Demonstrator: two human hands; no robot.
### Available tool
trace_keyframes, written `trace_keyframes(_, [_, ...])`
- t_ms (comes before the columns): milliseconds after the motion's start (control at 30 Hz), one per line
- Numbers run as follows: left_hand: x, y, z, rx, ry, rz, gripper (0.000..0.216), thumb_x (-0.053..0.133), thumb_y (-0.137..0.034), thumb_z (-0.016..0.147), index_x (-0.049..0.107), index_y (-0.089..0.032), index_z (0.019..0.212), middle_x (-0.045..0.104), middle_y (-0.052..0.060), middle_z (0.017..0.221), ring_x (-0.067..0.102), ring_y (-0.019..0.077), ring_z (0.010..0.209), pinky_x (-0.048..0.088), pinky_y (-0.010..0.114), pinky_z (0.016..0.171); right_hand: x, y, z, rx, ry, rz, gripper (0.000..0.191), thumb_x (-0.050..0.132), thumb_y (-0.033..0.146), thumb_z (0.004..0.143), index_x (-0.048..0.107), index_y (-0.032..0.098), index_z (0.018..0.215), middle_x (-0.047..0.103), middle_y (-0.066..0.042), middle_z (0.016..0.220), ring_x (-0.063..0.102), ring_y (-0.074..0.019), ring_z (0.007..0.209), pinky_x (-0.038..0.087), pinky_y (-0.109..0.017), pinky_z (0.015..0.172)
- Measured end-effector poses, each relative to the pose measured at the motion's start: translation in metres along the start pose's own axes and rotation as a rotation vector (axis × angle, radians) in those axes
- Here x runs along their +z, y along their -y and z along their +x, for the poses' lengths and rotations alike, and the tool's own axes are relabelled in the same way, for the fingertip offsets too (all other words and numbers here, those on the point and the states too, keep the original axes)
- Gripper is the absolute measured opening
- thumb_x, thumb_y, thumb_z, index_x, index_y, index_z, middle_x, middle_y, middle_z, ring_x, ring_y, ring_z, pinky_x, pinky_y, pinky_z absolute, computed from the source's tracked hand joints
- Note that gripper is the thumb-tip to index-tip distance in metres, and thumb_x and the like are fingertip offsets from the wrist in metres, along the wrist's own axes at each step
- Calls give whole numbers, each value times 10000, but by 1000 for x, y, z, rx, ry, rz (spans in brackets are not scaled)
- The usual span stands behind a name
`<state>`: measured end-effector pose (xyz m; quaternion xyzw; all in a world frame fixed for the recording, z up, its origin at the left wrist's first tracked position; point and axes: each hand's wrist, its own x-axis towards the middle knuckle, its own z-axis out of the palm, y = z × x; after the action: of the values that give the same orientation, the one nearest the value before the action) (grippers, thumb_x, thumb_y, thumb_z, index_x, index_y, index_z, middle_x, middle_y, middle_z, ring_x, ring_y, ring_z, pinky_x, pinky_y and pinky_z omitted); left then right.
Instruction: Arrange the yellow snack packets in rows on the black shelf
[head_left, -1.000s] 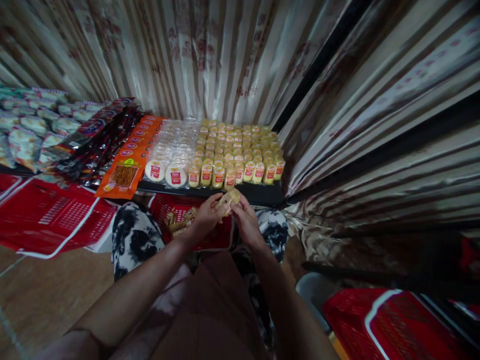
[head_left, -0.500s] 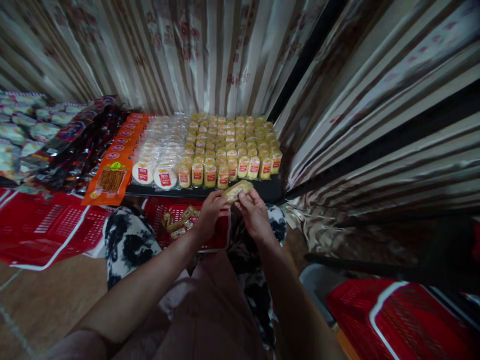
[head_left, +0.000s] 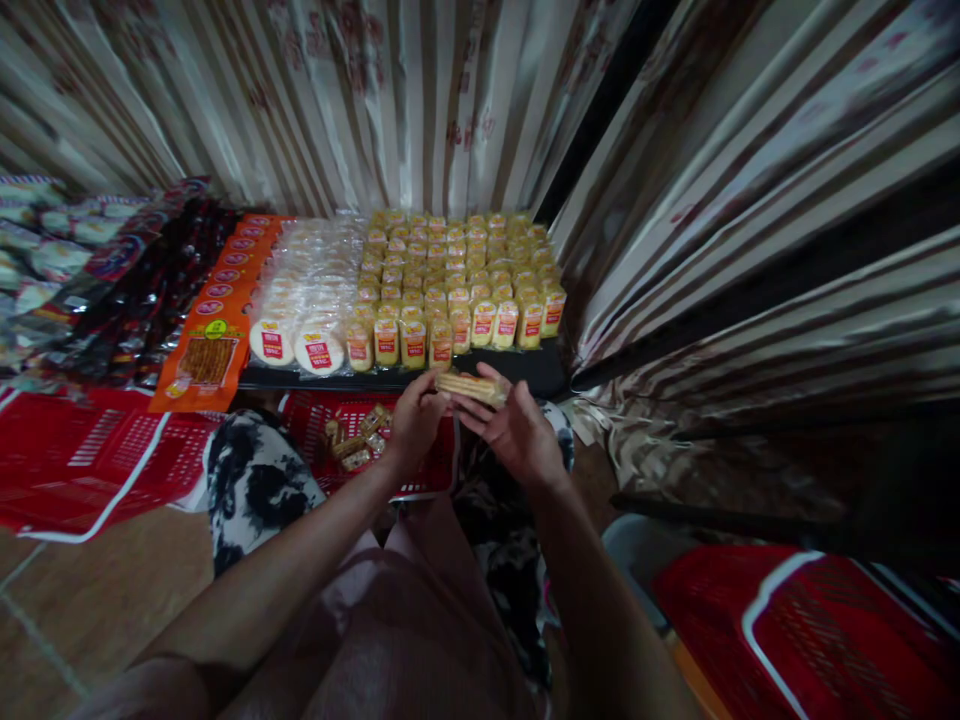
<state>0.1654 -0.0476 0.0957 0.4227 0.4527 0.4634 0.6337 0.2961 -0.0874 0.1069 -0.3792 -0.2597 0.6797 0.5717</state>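
Note:
My left hand (head_left: 417, 421) is closed on the left end of a clear-wrapped packet of pale yellow rice crackers (head_left: 471, 388). The packet is turned edge-on above my lap, just in front of the shelf. My right hand (head_left: 523, 432) supports its right end, the fingers stretched beneath it and the thumb lifted near its tip. Behind them, similar yellow packets (head_left: 457, 290) with red labels stand upright in close rows on a black shelf (head_left: 322, 380). Below my hands, a red basket (head_left: 296, 410) holds several small wrapped snacks (head_left: 358, 445).
White round cracker packs (head_left: 318, 348), orange snack bags (head_left: 208, 355) and dark bags (head_left: 142, 300) fill the shelf's left side. Red baskets (head_left: 82, 460) lie at left and lower right. A striped curtain (head_left: 420, 110) hangs behind, with a black pole (head_left: 600, 110) beside it.
The cracker packet has turned from its broad face to its edge. My right hand has loosened, its fingers now extended under the packet. The view has shifted slightly.

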Motion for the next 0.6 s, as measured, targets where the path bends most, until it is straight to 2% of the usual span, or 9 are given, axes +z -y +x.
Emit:
trace_keyframes(133, [-9,0,-2,-45,9,-49,447,538,-108,649,531,-167,1093,604,-28,732,488,60,518,419,184,510,5,-5,3,-7,-51,-102,378,642,388,728,598,226,1067,651,-43,1101,588,-210,1036,450,-360,905])
trace_keyframes(267, [-11,-11,-3,-104,57,-180,450,579,-197,678,494,-166,1118,609,4,849,550,81,619,438,193,542,8,-12,6,-63,-81,-112,394,650,307,715,586,221,1094,654,-37,1097,598,-217,1011,432,-383,929])
trace_keyframes(367, [-11,-16,-1,-111,41,-106,385,593,-267,709,514,-145,1065,587,-10,750,538,75,585,408,170,491,7,-15,8,-91,-70,-171,411,650,281,707,578,227,1108,637,-45,1126,588,-227,1025,421,-407,943])
trace_keyframes(433, [-11,-16,1,-113,25,-75,347,587,-256,714,519,-141,1034,570,-25,703,514,57,536,392,157,466,6,-17,10,-134,-91,-217,441,658,279,699,564,242,1129,578,-46,1222,544,-224,1096,405,-397,966])
trace_keyframes(533, [-10,-14,1,-117,-8,-117,354,573,-186,702,500,-147,1046,580,-28,713,518,49,530,417,157,485,7,-19,12,-190,-206,-208,488,658,307,709,516,285,1175,490,-33,1317,507,-195,1141,412,-360,957])
trace_keyframes(600, [-9,-14,0,-132,-51,-174,392,568,-144,686,484,-157,1069,589,-21,767,553,59,583,464,174,541,8,-21,14,-184,-272,-166,472,662,327,711,515,293,1158,532,-26,1264,542,-168,1087,434,-334,924])
